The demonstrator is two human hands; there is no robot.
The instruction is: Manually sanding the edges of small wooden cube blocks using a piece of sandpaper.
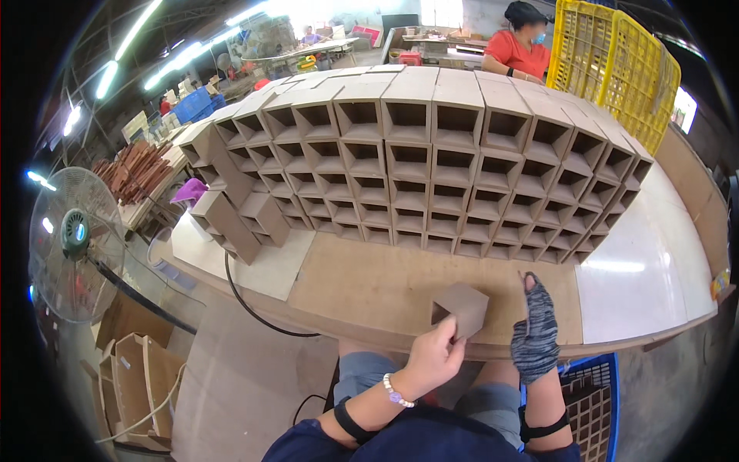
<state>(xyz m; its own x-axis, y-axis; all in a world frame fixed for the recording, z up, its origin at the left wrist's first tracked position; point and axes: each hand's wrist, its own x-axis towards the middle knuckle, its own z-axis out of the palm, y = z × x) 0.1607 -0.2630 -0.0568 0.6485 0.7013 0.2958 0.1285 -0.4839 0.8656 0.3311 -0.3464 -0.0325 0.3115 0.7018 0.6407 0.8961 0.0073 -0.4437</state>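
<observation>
My left hand (440,353) grips a small brown box (465,306) by its near side, thumb and fingers pinching the wall. The box is tilted just over the front of the table, its dark hollow turned left. To its right my right hand (536,329) is raised in a grey-black knitted glove with a bare fingertip showing. A thin flat piece (521,279), seen edge-on, runs along those fingers; its kind cannot be made out. Beyond both hands stands a wide stack of similar open boxes (409,155), several rows high, their hollows facing me.
The boxes stand on a table (362,281) with a brown board and white sheets. More boxes (225,223) lean at the left end. A standing fan (77,231) is at far left, a yellow crate (608,69) behind right, a blue crate (612,400) below right. A person (517,48) works behind.
</observation>
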